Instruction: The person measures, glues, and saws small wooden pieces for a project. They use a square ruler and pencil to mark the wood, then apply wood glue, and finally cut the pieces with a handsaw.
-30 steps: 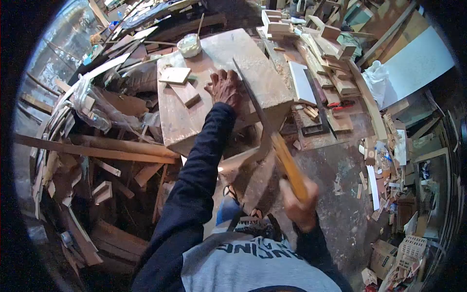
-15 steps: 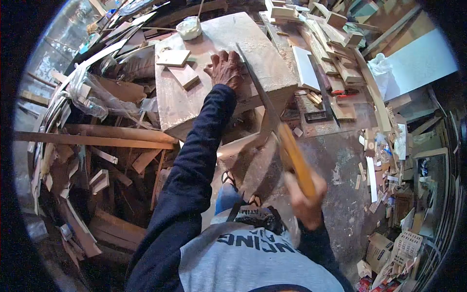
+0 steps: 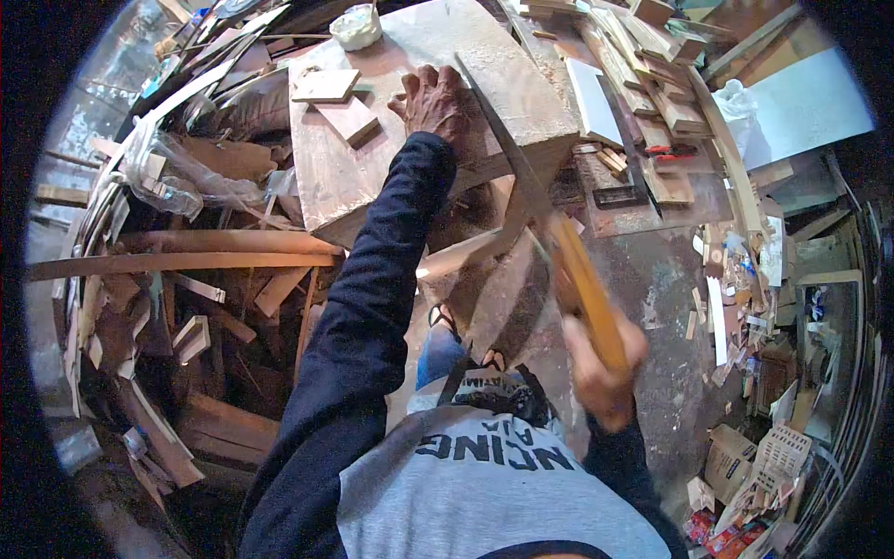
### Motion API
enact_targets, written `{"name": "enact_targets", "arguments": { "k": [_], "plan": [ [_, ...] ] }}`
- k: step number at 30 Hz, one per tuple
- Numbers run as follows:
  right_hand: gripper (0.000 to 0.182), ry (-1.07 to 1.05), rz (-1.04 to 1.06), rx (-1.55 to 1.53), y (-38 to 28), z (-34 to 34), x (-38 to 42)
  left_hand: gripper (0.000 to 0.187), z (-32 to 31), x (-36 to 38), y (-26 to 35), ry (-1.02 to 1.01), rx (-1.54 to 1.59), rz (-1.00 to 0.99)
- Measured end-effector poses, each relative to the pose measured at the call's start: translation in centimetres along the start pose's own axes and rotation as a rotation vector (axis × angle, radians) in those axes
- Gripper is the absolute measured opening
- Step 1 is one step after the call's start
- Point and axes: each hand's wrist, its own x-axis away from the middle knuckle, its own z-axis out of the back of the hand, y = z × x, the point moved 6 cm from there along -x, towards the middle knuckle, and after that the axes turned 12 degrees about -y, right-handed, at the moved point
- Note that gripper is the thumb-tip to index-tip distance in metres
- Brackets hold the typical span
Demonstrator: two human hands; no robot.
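My right hand (image 3: 605, 365) is wrapped round the yellow wooden handle of a handsaw (image 3: 510, 149). The saw's long blade reaches up and left across the edge of a wooden work surface (image 3: 419, 42), beside my left hand. My left hand (image 3: 434, 104) presses down there near the front edge, fingers spread; a wooden piece seems to lie under its palm, mostly hidden. Left of it lie two small wood offcuts, one (image 3: 325, 86) resting partly on the other (image 3: 348, 121). Sawdust is scattered over the surface.
A whitish tub (image 3: 357, 28) stands at the surface's back left. On the right are stacked boards (image 3: 652, 84), a white panel (image 3: 589, 102) and a red-handled tool (image 3: 670, 151). Scrap wood (image 3: 223, 419) fills the left; more scraps (image 3: 745, 289) lie on the floor at right.
My right hand and the saw have moved down and to the right. My left hand stays on the wood. The whole view has shifted slightly.
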Motion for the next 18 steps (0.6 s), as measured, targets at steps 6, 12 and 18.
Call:
{"name": "enact_targets", "arguments": {
  "k": [6,12,18],
  "plan": [
    [0.045,0.018,-0.002,0.128,0.8,-2.0,-7.2,0.025,-0.1,0.1,0.2,0.043,-0.012,-0.047],
    [0.044,0.07,0.137,0.021,0.9,-2.6,-7.7,0.032,-0.3,-0.1,-0.1,0.032,-0.044,0.002],
    [0.042,0.031,-0.135,-0.086,0.6,-0.2,0.8,0.032,-0.3,-0.3,-0.2,0.034,-0.001,-0.047]
  ]
}}
